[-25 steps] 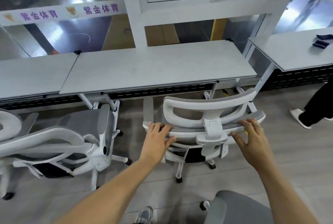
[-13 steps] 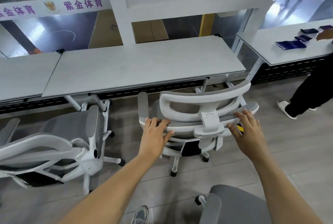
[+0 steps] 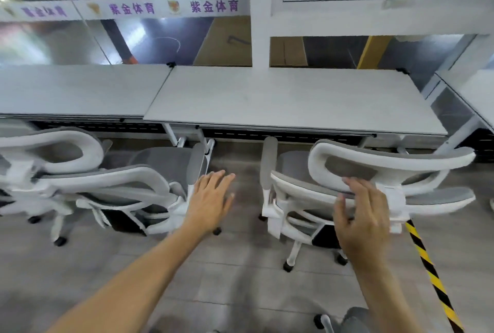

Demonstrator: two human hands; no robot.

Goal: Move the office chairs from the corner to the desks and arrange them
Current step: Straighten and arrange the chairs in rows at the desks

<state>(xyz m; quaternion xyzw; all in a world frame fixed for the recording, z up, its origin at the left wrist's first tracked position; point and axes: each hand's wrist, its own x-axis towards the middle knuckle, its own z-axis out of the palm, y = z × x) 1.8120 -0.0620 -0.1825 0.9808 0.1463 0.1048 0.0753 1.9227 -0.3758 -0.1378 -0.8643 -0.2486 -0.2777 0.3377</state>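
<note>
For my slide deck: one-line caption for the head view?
Left hand hovers open between two office chairs; right hand rests on right chair's backrest at the desk.

Matt white plastic chair (image 3: pixel 374 172) frame (grey mesh back), matt desk (image 3: pixel 294 102).

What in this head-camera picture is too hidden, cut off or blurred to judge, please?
- Right hand: motion blur hides whether it touches the right chair's backrest.
- Third chair: cut off by the bottom edge.
- Leftmost chair: cut off by the left edge.
- Right chair's seat: mostly hidden behind its headrest.
- Left hand: open, over the floor.
</note>
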